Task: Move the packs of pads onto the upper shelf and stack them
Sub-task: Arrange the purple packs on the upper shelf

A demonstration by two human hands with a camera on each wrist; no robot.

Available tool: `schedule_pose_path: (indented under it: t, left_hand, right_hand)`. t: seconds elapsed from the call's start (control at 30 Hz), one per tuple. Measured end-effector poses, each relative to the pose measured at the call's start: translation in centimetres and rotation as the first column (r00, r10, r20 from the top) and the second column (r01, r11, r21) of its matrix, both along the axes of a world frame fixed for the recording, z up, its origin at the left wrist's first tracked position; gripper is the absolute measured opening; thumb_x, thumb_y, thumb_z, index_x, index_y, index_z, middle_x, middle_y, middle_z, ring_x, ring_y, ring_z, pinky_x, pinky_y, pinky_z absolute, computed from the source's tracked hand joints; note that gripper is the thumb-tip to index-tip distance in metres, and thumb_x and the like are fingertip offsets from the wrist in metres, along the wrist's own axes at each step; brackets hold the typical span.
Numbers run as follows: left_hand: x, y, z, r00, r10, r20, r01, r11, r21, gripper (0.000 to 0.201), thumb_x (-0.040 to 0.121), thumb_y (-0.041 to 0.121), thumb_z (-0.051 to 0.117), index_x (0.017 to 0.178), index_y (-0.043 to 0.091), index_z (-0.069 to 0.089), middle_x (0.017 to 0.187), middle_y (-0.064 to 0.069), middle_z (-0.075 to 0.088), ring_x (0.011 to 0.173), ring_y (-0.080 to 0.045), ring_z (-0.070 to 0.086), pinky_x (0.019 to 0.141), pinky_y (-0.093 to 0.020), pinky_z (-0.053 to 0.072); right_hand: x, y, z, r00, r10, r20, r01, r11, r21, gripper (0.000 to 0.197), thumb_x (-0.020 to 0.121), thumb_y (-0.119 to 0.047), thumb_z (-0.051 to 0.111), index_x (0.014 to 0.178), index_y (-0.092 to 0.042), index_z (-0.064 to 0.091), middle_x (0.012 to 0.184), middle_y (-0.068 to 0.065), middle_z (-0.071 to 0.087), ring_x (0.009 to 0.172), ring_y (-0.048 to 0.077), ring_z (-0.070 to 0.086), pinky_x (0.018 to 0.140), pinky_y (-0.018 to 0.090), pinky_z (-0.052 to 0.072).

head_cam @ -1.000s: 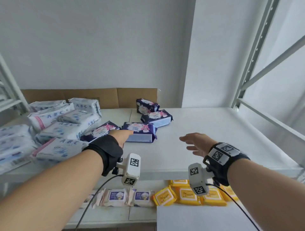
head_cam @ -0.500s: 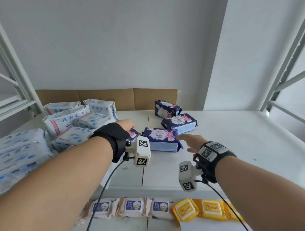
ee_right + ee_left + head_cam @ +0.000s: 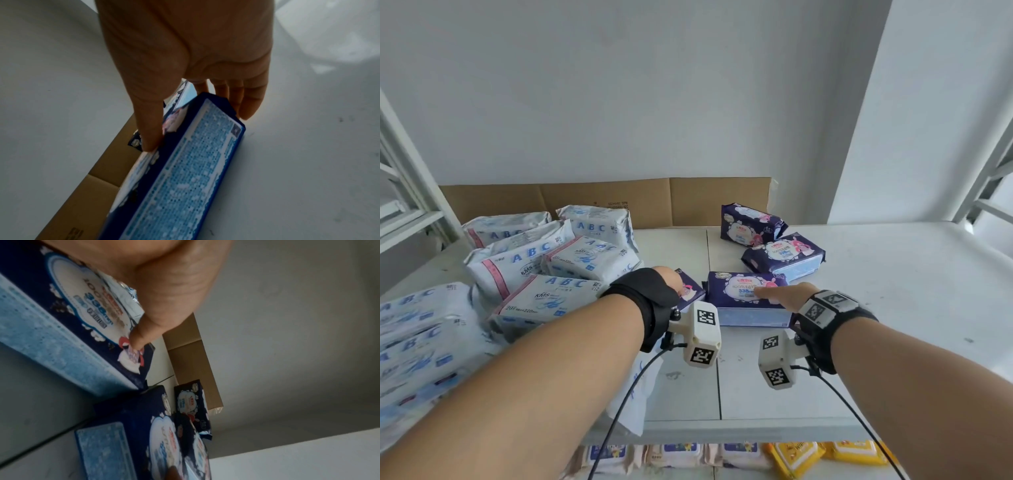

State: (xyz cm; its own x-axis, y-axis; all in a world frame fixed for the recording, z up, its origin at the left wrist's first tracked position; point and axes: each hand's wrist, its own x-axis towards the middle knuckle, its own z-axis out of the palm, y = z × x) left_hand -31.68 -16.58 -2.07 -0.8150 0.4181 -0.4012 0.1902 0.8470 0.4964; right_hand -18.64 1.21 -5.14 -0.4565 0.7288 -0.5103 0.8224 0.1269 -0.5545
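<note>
Several dark blue packs of pads lie on the white upper shelf [image 3: 893, 291]. My right hand [image 3: 784, 296] holds the end of the nearest pack [image 3: 743, 296]: in the right wrist view the thumb [image 3: 148, 129] lies on the pack's [image 3: 185, 178] top face and the fingers [image 3: 246, 105] wrap its far end. My left hand [image 3: 667, 279] covers a second dark blue pack [image 3: 691, 293] just to the left. In the left wrist view its thumb [image 3: 139, 337] presses that pack's [image 3: 61, 321] printed face, with the other fingers hidden. Two more packs [image 3: 784, 255] [image 3: 751, 224] lie behind.
White ABC packs [image 3: 551, 260] are heaped over the shelf's left side. Flat cardboard [image 3: 602, 202] leans on the back wall. Metal uprights [image 3: 407, 164] stand at the left. Wipe packs, some yellow [image 3: 825, 455], lie on the lower shelf. The shelf's right half is bare.
My right hand has moved forward and left from hovering over the shelf onto the nearest dark blue pack and taken hold of it. My left hand stays on its pack.
</note>
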Motion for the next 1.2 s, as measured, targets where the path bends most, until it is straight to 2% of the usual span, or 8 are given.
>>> schedule_pose_path:
  t: [0.07,0.17,0.43,0.53,0.7,0.97,1.1,1.2]
  left_hand:
    - [-1.0,-0.1,-0.2,1.0,0.013,-0.004,-0.013,1.0,-0.024,0.037,0.1,0.027,0.04,0.123,0.003,0.057,0.127,-0.014,0.057,0.116,-0.025,0.054,0.091,-0.025,0.041]
    - [-2.3,-0.6,-0.8,0.972,-0.223,-0.074,0.199,0.948,-0.247,0.021,0.093,0.03,0.054,0.091,0.01,0.06,0.076,-0.001,0.053,0.071,-0.016,0.051,0.055,-0.018,0.035]
    - [-4.0,-0.8,-1.7,0.977,-0.21,-0.045,0.194,0.952,-0.236,0.057,0.079,0.047,0.069,0.119,0.007,0.062,0.119,-0.009,0.063,0.105,-0.023,0.061,0.086,-0.024,0.045]
    - [-4.2,-0.8,-1.8,0.978,-0.197,-0.064,0.175,0.951,-0.253,0.064,0.073,0.057,0.069,0.116,0.009,0.062,0.122,-0.007,0.064,0.11,-0.023,0.058,0.085,-0.025,0.041]
    - [-3.5,-0.5,-1.6,0.98,-0.196,-0.041,0.178,0.945,-0.276,0.074,0.072,0.063,0.066,0.124,0.011,0.057,0.128,-0.006,0.059,0.115,-0.023,0.056,0.087,-0.026,0.039]
    - [-3.3,-0.9,-1.4,0.991,-0.115,0.07,0.124,0.981,-0.149,0.038,0.068,0.047,0.079,0.07,0.016,0.058,0.076,0.001,0.06,0.07,-0.014,0.055,0.076,-0.025,0.04]
    - [-2.6,-0.9,-1.2,0.989,-0.126,0.072,0.135,0.981,-0.137,0.044,0.068,0.043,0.081,0.092,0.01,0.063,0.093,-0.005,0.063,0.098,-0.024,0.062,0.089,-0.029,0.046]
    - [-1.9,-0.6,-0.6,0.986,-0.147,0.082,0.159,0.974,-0.16,0.04,0.072,0.04,0.078,0.09,0.008,0.061,0.082,-0.003,0.063,0.083,-0.021,0.061,0.079,-0.028,0.046]
  right_hand:
    - [-0.1,-0.1,0.1,1.0,0.028,0.003,-0.028,0.998,-0.052,0.074,0.061,-0.062,0.077,0.11,-0.011,0.057,0.081,0.007,0.056,0.064,0.018,0.058,0.045,0.023,0.041]
    - [0.1,0.1,-0.3,1.0,0.02,-0.003,-0.02,0.996,-0.088,0.06,0.056,-0.056,0.083,0.083,-0.011,0.055,0.075,0.007,0.061,0.056,0.02,0.061,0.034,0.019,0.043]
    - [0.5,1.3,-1.5,0.997,-0.026,-0.073,0.013,0.984,-0.175,0.066,0.041,-0.049,0.091,0.088,-0.014,0.061,0.063,0.004,0.071,0.05,0.016,0.064,0.043,0.02,0.046]
    - [0.7,1.4,-1.5,0.993,-0.027,-0.116,-0.006,0.963,-0.27,0.064,0.053,-0.04,0.088,0.103,-0.01,0.061,0.091,0.01,0.071,0.068,0.022,0.064,0.059,0.029,0.048]
    - [2.4,2.3,-1.2,0.987,-0.01,-0.159,-0.042,0.947,-0.318,0.041,0.07,-0.033,0.08,0.098,-0.008,0.063,0.073,0.008,0.074,0.051,0.019,0.067,0.047,0.022,0.049]
    - [5.1,3.2,-1.2,0.98,-0.044,-0.193,-0.027,0.936,-0.351,0.037,0.077,-0.034,0.074,0.1,-0.008,0.063,0.073,0.007,0.072,0.05,0.018,0.063,0.046,0.022,0.047]
    - [5.9,3.0,-1.2,0.973,-0.042,-0.226,-0.046,0.929,-0.368,0.024,0.082,-0.026,0.07,0.094,-0.006,0.063,0.064,0.007,0.071,0.045,0.017,0.064,0.04,0.019,0.045]
    - [6.9,2.7,-1.3,0.973,-0.02,-0.228,-0.065,0.931,-0.358,0.019,0.08,-0.023,0.072,0.088,-0.007,0.065,0.064,0.007,0.072,0.043,0.016,0.064,0.038,0.017,0.046]
